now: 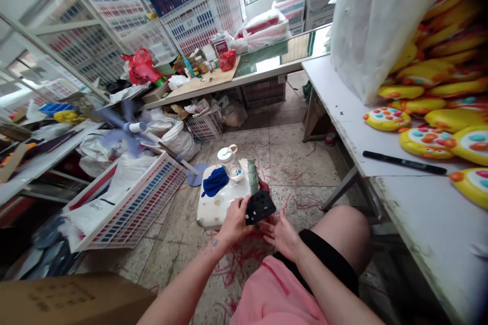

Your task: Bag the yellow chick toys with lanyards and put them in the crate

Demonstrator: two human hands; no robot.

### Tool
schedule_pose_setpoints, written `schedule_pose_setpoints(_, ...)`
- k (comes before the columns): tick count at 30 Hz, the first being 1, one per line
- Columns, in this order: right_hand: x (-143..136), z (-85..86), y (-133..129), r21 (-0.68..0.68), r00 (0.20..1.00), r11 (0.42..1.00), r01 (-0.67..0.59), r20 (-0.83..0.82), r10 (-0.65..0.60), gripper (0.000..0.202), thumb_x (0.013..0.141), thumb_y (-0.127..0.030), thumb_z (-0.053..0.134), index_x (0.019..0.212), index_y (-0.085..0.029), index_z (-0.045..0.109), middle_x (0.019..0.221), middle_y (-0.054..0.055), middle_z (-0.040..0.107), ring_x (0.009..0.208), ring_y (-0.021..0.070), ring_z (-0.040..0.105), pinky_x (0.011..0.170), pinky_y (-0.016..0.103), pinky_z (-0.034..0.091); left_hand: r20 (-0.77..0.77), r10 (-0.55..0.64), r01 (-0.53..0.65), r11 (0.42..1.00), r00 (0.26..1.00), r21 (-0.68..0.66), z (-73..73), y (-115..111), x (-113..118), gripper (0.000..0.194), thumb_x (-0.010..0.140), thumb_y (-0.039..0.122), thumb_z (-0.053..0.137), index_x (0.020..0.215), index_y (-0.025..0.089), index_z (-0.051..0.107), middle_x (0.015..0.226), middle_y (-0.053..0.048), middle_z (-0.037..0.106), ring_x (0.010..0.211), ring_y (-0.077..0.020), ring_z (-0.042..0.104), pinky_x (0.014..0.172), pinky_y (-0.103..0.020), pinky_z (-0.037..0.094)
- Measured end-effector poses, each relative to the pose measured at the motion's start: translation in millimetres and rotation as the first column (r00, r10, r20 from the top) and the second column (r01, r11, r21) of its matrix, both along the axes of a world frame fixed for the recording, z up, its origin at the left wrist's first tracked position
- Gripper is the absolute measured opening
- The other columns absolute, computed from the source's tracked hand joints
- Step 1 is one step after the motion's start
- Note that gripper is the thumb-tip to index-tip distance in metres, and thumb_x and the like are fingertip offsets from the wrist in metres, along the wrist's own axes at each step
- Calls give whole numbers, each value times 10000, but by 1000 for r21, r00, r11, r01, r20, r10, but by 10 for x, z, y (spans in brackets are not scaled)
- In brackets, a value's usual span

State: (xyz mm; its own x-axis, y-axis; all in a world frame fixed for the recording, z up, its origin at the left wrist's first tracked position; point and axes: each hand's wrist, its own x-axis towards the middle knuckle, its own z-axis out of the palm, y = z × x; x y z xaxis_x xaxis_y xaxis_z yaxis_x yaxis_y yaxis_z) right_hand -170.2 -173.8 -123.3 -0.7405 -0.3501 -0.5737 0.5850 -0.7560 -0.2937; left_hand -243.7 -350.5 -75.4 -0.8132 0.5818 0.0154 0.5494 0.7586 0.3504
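Note:
A flat black piece [261, 207] with small pale spots is tilted above the near edge of a white stool-like surface [209, 213]. My left hand [234, 221] grips its left side. Close to its lower right edge, my right hand [281, 233] has its fingers spread, palm turned up, and holds nothing that shows. On the white surface lie a blue cloth [215, 181], a white lidded cup [227, 155], a small open container [236, 173] with blue bits and a greenish roll [252, 175].
At right, a white table [339, 106] bears yellow toys [425, 142], a black marker [404, 162] and a plastic bag [369, 25]. A fan [135, 128] and a white crate [133, 208] stand left. Red strands litter the floor. A cardboard box [72, 297] sits lower left.

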Motion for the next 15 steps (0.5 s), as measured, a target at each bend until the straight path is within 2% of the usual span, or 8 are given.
schedule_pose_setpoints(5, 49, 97, 29, -144, 994, 989, -14, -113, -2, 717, 871, -730, 127, 1192, -261, 563, 928, 68, 718, 923, 184, 631, 885, 340, 359, 56, -36, 34, 999, 998, 36, 26, 165, 60, 916, 614, 184, 665, 1429, 256, 252, 1269, -117, 419, 1150, -287, 445, 979, -425, 405)
schedule_pose_setpoints(10, 45, 103, 56, -171, 991, 985, 19, -126, -41, 689, 868, -733, 182, 1119, -247, 600, 916, 75, 712, 900, 197, 641, 860, 358, 421, 71, -41, 37, 998, 997, 60, 20, 157, 48, 895, 632, 236, 683, 1422, 258, 262, 1275, -121, 424, 1144, -291, 451, 979, -430, 412)
schedule_pose_setpoints(11, 36, 81, 84, -160, 989, 985, 70, -116, -89, 673, 865, -733, 197, 1106, -254, 603, 925, 72, 708, 916, 204, 638, 864, 372, 432, 64, -43, 39, 997, 997, 61, 15, 142, 42, 890, 632, 225, 676, 1421, 256, 264, 1274, -120, 426, 1147, -289, 450, 983, -429, 411)
schedule_pose_setpoints(13, 13, 17, 168, -129, 958, 957, 260, -87, -272, 632, 864, -729, 216, 1105, -281, 592, 958, 58, 699, 969, 209, 625, 879, 392, 450, 50, -37, 34, 998, 998, 56, 4, 88, 18, 893, 622, 216, 674, 1417, 246, 271, 1271, -122, 426, 1151, -289, 447, 988, -430, 409)
schedule_pose_setpoints(15, -10, -53, 266, -98, 882, 879, 466, -32, -471, 590, 862, -723, 237, 1114, -307, 571, 954, 38, 687, 992, 200, 617, 894, 386, 467, 47, -19, 17, 999, 999, 35, -9, 7, -20, 905, 610, 232, 686, 1416, 233, 274, 1270, -128, 421, 1152, -299, 446, 989, -439, 406)
